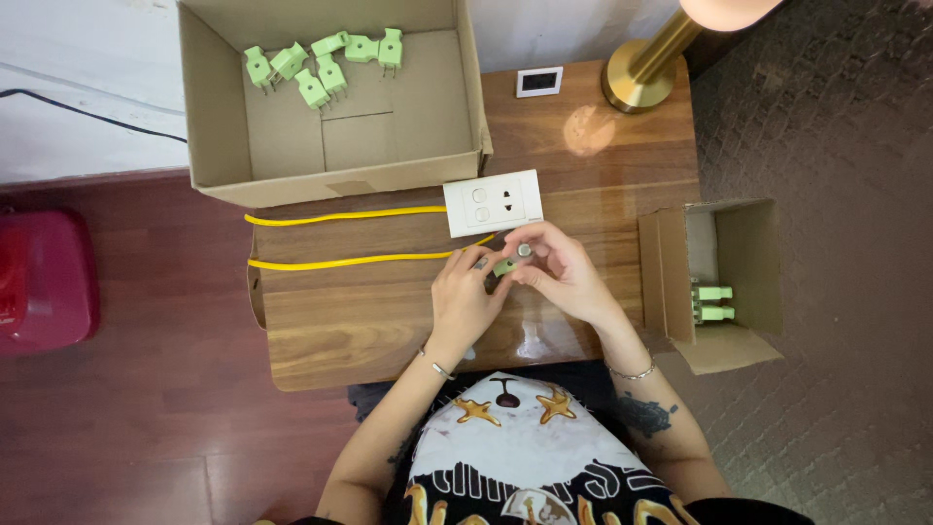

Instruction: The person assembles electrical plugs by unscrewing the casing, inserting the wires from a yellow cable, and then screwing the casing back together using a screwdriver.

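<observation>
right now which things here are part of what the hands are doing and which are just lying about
In use: green plug, left hand, right hand, yellow cable, white socket.
Lying about: big box of plugs, small box, lamp.

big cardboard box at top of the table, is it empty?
No: the big cardboard box holds several light green plugs lying along its far side.

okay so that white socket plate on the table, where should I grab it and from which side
Take the white socket plate by its two long edges, coming straight down from above. It lies flat, face up, so the edges are its only raised part. The yellow cable and both hands crowd its near side, so grip toward the far left corner.
</observation>
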